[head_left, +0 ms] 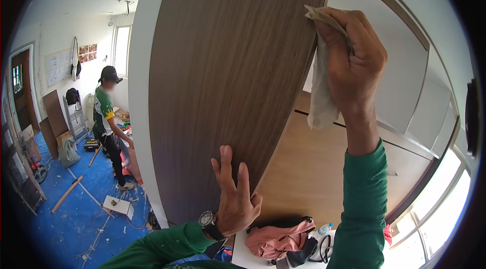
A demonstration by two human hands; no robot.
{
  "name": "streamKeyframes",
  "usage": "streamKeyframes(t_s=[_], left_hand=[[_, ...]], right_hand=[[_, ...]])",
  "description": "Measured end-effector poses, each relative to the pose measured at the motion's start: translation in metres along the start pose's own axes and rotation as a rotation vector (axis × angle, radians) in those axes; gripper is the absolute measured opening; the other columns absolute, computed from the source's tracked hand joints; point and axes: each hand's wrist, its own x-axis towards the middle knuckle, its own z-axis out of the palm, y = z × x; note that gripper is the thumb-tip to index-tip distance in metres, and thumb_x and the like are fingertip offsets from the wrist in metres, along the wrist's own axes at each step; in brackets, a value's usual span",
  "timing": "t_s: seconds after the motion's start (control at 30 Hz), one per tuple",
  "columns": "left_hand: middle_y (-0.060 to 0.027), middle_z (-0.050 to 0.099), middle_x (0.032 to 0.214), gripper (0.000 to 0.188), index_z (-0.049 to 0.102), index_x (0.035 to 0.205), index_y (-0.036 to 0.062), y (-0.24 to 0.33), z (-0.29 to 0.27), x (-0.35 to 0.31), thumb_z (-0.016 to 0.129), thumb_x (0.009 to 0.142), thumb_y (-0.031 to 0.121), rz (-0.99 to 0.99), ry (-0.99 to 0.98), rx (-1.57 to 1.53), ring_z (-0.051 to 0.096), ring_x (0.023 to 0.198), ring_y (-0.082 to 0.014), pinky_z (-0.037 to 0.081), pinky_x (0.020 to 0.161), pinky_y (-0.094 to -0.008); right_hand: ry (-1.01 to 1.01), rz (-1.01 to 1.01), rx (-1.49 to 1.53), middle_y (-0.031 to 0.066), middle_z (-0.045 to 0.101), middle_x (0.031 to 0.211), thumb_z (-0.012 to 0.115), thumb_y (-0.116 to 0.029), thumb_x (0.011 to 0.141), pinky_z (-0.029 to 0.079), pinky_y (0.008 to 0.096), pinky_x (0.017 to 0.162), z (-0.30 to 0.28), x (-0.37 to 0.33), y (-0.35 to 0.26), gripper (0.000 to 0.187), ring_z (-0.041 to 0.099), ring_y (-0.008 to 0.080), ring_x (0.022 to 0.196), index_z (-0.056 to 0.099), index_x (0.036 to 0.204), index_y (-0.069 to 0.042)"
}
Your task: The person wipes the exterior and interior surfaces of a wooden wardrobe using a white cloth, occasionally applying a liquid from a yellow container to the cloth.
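On my far left, blue sheeting (55,213) covers the floor, and a co-worker (105,109) in a green shirt and dark cap stands on it, one arm reaching down. Next to that rises a pale upright edge (143,97), then the brown wood-grain panel (217,81), which fills the middle of my view. My left hand (237,210), a watch (207,220) on its wrist, is spread before the panel's lower part; I cannot tell whether its fingertips touch. Just right of it, below, a pink backpack (281,239) lies on a white surface (240,256). The pale cloth (323,89) hangs at the panel's upper right edge, pinched between the thumb and fingers of my right hand (357,59). Farthest right is a bright window (445,195).
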Motion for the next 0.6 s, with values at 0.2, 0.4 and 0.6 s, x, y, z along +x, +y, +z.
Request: streamKeyframes(t_s=[0.2, 0.4, 0.6], left_hand=[[-0.0487, 0.008, 0.157, 0.108, 0.012, 0.162, 0.0026, 0.0, 0.007, -0.015, 0.069, 0.07, -0.006, -0.036, 0.045, -0.123, 0.012, 0.146, -0.0675, 0.008, 0.113, -0.0794], [-0.048, 0.012, 0.156, 0.107, 0.015, 0.162, 0.0052, -0.002, 0.029, -0.014, 0.069, 0.07, -0.005, 0.0, 0.062, -0.172, 0.015, 0.147, -0.0658, 0.006, 0.113, -0.0792], [-0.0396, 0.01, 0.163, 0.097, 0.016, 0.165, 0.0104, -0.006, 0.023, -0.021, 0.065, 0.083, -0.005, -0.119, 0.081, -0.127, 0.016, 0.149, -0.0625, 0.01, 0.114, -0.0798]], right_hand=[[-0.338, -0.122, 0.115, 0.0098, 0.071, 0.097, 0.068, 0.006, 0.067, 0.053, 0.0359, 0.06, -0.023, -0.161, -0.075, 0.04, 0.066, 0.0229, 0.077, 0.078, 0.104, -0.003], [-0.399, -0.073, 0.075, 0.0103, 0.068, 0.092, 0.069, 0.002, 0.064, 0.054, 0.0369, 0.064, -0.033, -0.155, -0.064, 0.043, 0.066, 0.0252, 0.079, 0.077, 0.105, -0.006], [-0.074, 0.025, -0.18, 0.0155, 0.075, 0.094, 0.062, 0.005, 0.089, 0.056, 0.0343, 0.072, 0.001, 0.05, 0.037, 0.021, 0.072, 0.0263, 0.079, 0.074, 0.102, -0.004]])
